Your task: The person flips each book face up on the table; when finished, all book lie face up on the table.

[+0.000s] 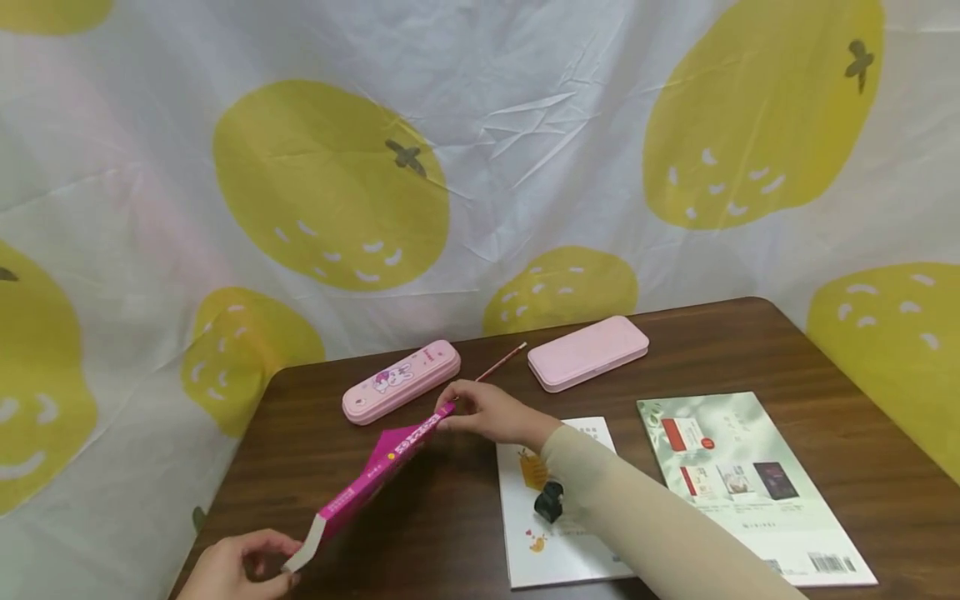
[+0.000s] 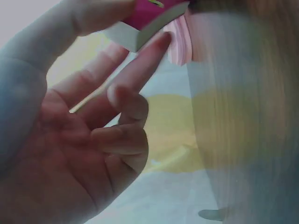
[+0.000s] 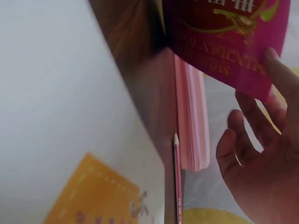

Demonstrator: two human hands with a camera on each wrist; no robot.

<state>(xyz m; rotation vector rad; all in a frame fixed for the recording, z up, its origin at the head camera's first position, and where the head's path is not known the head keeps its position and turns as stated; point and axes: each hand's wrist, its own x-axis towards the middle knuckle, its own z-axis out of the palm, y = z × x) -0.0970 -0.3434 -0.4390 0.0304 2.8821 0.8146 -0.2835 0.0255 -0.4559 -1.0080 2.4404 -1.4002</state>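
Note:
Both hands hold a magenta paperback book over the table, its printed spine facing up. At the near end, my left hand pinches a corner by the white page edges between thumb and fingers. The left wrist view shows the other fingers of that hand curled beneath the corner. My right hand grips the far end with thumb and fingertips. In the right wrist view, the cover carries gold lettering and bends slightly. Just beyond the right hand lies a thin red pencil.
A pink pencil case with a rabbit picture lies behind the book, and a plain pink case stands right of the pencil. Under the right forearm is a white book with a small black object. A pale green book lies at right.

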